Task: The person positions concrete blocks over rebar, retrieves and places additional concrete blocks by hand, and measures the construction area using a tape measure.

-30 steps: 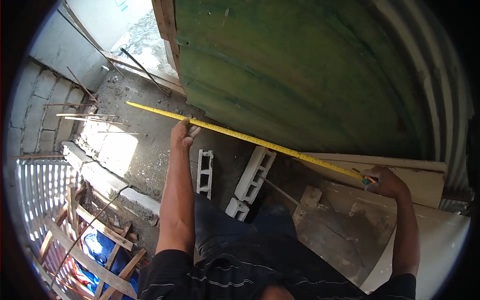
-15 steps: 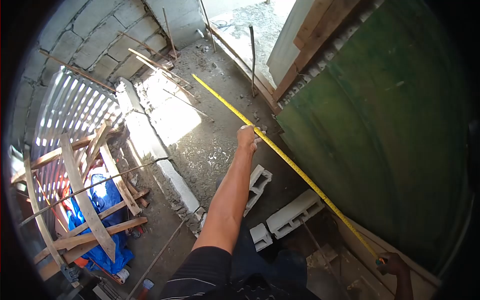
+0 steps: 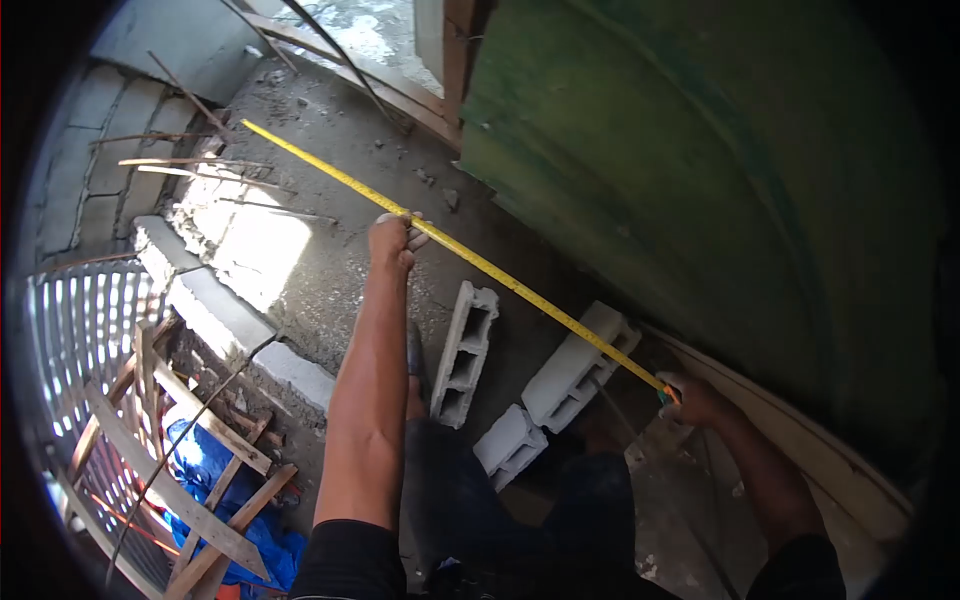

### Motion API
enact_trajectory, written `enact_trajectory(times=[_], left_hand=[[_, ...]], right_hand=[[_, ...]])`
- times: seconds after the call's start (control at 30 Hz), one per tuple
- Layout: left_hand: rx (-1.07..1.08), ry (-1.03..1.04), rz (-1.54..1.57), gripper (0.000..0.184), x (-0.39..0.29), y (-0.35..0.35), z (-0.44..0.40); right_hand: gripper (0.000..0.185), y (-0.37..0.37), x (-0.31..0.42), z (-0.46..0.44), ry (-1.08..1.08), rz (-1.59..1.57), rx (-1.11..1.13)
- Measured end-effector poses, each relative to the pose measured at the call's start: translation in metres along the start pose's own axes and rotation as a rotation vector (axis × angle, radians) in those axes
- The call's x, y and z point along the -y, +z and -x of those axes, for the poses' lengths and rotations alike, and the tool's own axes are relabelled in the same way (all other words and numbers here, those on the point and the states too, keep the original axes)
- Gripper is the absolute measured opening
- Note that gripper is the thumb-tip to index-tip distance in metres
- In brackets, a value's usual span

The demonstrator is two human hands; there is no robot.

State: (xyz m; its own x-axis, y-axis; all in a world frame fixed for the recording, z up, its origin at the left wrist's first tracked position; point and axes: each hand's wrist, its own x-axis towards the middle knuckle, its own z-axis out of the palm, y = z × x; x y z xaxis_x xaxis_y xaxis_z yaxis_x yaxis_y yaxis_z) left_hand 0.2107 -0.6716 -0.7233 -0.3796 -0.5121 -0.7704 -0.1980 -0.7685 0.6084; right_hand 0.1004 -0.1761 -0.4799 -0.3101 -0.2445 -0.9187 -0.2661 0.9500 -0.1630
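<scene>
A yellow tape measure blade (image 3: 510, 280) stretches diagonally above the floor, its free end at the upper left. My left hand (image 3: 392, 240), at the end of an outstretched arm, grips the blade partway along, some fingers showing past its far edge. My right hand (image 3: 695, 400) is closed around the tape measure case (image 3: 668, 395), which is mostly hidden by the fingers. Below the blade, a hollow concrete block (image 3: 465, 355) stands near my legs. Another hollow block (image 3: 575, 370) lies partly beneath the blade, close to my right hand, with a smaller block piece (image 3: 510, 443) beside it.
A large green sheet (image 3: 700, 150) leans along the right. On the left, a low row of blocks (image 3: 220, 315) borders the rough floor. Thin rods (image 3: 190, 165) jut from the block wall. Wooden planks (image 3: 180, 480) and a blue tarp (image 3: 205, 450) lie at lower left.
The view has turned, shifting the scene leftward. My right hand has come up and nearer to my left hand with the case. My left hand still grips the blade.
</scene>
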Motion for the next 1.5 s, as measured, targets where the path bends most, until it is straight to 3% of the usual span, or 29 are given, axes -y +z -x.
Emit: enact_trajectory(times=[0.17, 0.33, 0.43, 0.63, 0.93, 1.13, 1.33, 1.5], left_hand=[[-0.144, 0.053, -0.017, 0.014, -0.013, -0.026, -0.038], [-0.164, 0.066, -0.083, 0.014, -0.019, -0.047, -0.062], [-0.147, 0.099, -0.099, 0.018, -0.011, -0.047, -0.072], [-0.128, 0.096, -0.066, 0.020, -0.004, -0.043, -0.083], [-0.182, 0.134, -0.082, 0.021, -0.010, -0.045, -0.110], [-0.287, 0.140, -0.045, 0.024, -0.024, -0.074, -0.160], [-0.352, 0.164, -0.046, 0.024, -0.044, -0.088, -0.171], [-0.299, 0.187, -0.030, 0.025, -0.043, -0.098, -0.180]], right_hand=[[0.074, 0.045, -0.122, -0.037, 0.075, -0.038, 0.031], [0.063, 0.086, -0.175, -0.036, 0.128, -0.113, -0.020], [0.055, 0.124, -0.180, -0.053, 0.106, -0.409, -0.152], [0.044, 0.151, -0.202, -0.107, 0.057, -0.296, -0.171], [0.055, 0.123, -0.112, -0.165, -0.135, -0.375, -0.241], [0.057, 0.125, -0.140, -0.160, 0.067, -0.287, -0.251], [0.048, 0.071, -0.094, -0.128, 0.213, 0.189, 0.121], [0.056, 0.146, -0.176, -0.181, 0.013, -0.184, -0.121]])
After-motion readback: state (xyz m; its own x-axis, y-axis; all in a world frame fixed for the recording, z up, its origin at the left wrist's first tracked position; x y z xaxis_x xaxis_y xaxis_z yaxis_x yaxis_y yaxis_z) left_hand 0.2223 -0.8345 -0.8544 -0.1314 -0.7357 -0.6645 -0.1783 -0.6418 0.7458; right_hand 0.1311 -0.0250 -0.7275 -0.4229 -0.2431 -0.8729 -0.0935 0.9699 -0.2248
